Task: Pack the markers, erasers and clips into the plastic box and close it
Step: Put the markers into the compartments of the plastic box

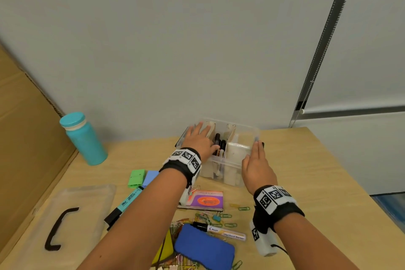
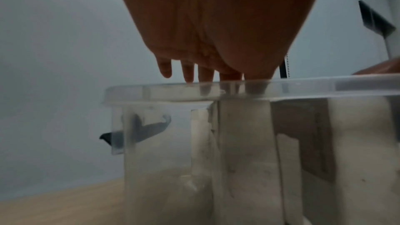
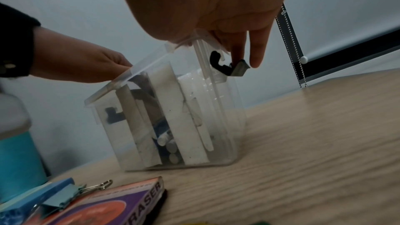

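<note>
The clear plastic box (image 1: pixel 232 180) stands lidless at the table's back, with dark markers (image 1: pixel 220 144) in its middle compartment between white dividers. My left hand (image 1: pixel 197 138) lies flat over the box's left rim (image 2: pixel 238 90), its fingers (image 2: pixel 188 73) straight. My right hand (image 1: pixel 256 160) lies along the right wall, fingers straight, one fingertip (image 3: pixel 238 57) touching the black latch (image 3: pixel 225 67). The lid (image 1: pixel 65 215) with a black handle lies at the left. A teal marker (image 1: pixel 127 204), a Pilot marker (image 1: pixel 221 231), a blue eraser (image 1: pixel 203 245), a boxed eraser (image 1: pixel 203 200) and several paper clips (image 1: pixel 219 219) lie in front.
A teal bottle (image 1: pixel 84 138) stands left of the box near the wall. Green (image 1: pixel 137 178) and blue (image 1: pixel 150 177) blocks lie under my left forearm. Brown cardboard (image 1: pixel 26 138) leans along the table's left edge. The table's right side (image 1: pixel 317 171) is bare wood.
</note>
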The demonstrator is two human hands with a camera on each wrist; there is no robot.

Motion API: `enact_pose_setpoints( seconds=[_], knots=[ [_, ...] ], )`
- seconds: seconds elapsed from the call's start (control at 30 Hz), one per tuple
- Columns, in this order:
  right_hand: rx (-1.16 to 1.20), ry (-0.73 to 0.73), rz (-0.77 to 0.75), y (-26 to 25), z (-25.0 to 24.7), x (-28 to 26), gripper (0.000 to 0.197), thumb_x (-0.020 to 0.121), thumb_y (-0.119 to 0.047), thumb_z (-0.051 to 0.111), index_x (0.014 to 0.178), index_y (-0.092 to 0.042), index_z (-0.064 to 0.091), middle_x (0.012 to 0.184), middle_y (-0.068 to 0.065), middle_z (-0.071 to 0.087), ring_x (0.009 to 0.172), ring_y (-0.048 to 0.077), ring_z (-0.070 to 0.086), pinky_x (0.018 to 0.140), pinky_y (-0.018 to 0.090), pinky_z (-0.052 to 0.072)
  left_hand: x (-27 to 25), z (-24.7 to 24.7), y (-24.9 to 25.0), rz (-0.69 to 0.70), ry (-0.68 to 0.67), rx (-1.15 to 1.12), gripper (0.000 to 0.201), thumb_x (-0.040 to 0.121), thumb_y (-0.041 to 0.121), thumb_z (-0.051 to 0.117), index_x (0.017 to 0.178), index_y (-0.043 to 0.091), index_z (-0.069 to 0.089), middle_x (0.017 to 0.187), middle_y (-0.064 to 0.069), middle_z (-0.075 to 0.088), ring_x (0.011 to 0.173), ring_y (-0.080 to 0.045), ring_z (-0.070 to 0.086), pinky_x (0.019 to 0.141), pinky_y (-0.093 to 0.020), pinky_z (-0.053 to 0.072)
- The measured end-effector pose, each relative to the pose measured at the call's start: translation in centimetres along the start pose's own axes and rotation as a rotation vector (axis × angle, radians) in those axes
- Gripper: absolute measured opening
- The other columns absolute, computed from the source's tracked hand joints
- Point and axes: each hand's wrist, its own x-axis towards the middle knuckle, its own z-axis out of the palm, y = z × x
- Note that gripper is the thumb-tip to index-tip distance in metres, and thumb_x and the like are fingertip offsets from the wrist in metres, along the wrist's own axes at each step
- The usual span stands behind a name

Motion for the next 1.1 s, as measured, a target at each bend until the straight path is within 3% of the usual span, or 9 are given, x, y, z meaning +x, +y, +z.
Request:
enact_pose_setpoints(
  seconds=[0.27,0.37,0.47,0.57,0.67,0.77,0.83,1.0,1.1],
  knots=[
    [0.013,0.007,-0.030,0.2,0.4,0.1,0.057,0.100,-0.029,0.021,0.152,-0.010,0.006,0.161,-0.001,0.000,0.122,0.023,0.048,0.081,0.034,0.051,-6.8,0.3,-4.1,-0.003,0.331,-0.390,0.033,0.096,0.034,0.043,0.126,0.031,0.057,0.151,0.007,0.032,0.141,-0.019,0.015,0.116,-0.044,0.023],
    [0.017,0.004,-0.019,0.1,0.2,-0.1,0.056,0.101,-0.030,0.023,0.151,-0.009,0.009,0.161,0.003,0.002,0.136,0.026,0.034,0.102,0.039,0.043,-10.4,1.2,-6.8,-0.056,0.405,-0.444,0.028,0.095,0.025,0.048,0.119,0.027,0.063,0.139,0.005,0.047,0.131,-0.018,0.031,0.111,-0.038,0.030],
    [-0.081,0.177,-0.156,-0.8,-0.5,-1.5,0.053,0.098,-0.030,0.036,0.146,-0.010,0.025,0.157,0.012,0.014,0.141,0.033,0.021,0.116,0.044,0.024,-13.9,3.2,-9.8,-0.145,0.370,-0.439,0.025,0.096,0.020,0.047,0.114,0.025,0.064,0.131,0.003,0.055,0.122,-0.019,0.042,0.102,-0.032,0.034],
    [-0.103,0.286,-0.499,-2.5,-1.3,-4.0,0.034,0.092,-0.028,0.047,0.124,-0.016,0.050,0.130,0.006,0.046,0.121,0.024,0.043,0.101,0.038,0.042,-16.8,5.3,-12.2,-0.283,0.194,-0.367,0.027,0.096,0.022,0.046,0.118,0.024,0.062,0.129,0.000,0.055,0.118,-0.020,0.047,0.099,-0.031,0.039],
    [-0.154,-0.125,-0.635,-2.9,-0.8,-6.3,0.015,0.093,-0.029,0.043,0.104,-0.026,0.053,0.099,-0.007,0.057,0.086,0.011,0.055,0.074,0.023,0.049,-18.7,7.1,-13.6,-0.423,-0.024,-0.246,0.034,0.095,0.031,0.047,0.128,0.026,0.055,0.132,-0.001,0.052,0.118,-0.021,0.048,0.098,-0.035,0.043],
    [-0.333,-0.553,-0.457,-2.1,0.5,-7.4,0.013,0.091,-0.027,0.044,0.102,-0.025,0.051,0.100,-0.003,0.059,0.085,0.015,0.057,0.073,0.028,0.049,-19.5,8.6,-14.3,-0.481,-0.116,-0.223,0.038,0.092,0.038,0.050,0.127,0.025,0.054,0.124,-0.001,0.055,0.111,-0.019,0.051,0.095,-0.036,0.047],
    [-0.422,-0.725,-0.347,-1.6,1.2,-8.0,0.015,0.088,-0.029,0.052,0.103,-0.027,0.050,0.104,-0.003,0.055,0.088,0.015,0.053,0.075,0.026,0.044,-19.5,9.1,-14.2,-0.489,-0.145,-0.206,0.034,0.090,0.039,0.051,0.121,0.024,0.056,0.118,0.000,0.058,0.106,-0.018,0.055,0.090,-0.035,0.050],
    [-0.465,-0.766,-0.320,-1.2,2.3,-8.6,0.018,0.087,-0.029,0.057,0.092,-0.028,0.039,0.096,-0.005,0.045,0.085,0.016,0.046,0.071,0.026,0.038,-18.6,9.0,-13.7,-0.511,-0.154,-0.163,0.024,0.090,0.039,0.053,0.108,0.025,0.058,0.110,0.000,0.059,0.094,-0.019,0.060,0.080,-0.031,0.051],
    [-0.462,-0.772,-0.331,-1.4,2.2,-8.6,0.019,0.087,-0.030,0.057,0.091,-0.028,0.039,0.097,-0.005,0.045,0.084,0.016,0.046,0.060,0.021,0.033,-18.0,8.8,-13.1,-0.524,-0.194,-0.104,0.025,0.090,0.040,0.053,0.107,0.022,0.058,0.109,-0.001,0.059,0.093,-0.020,0.061,0.075,-0.030,0.048]
  ],
)
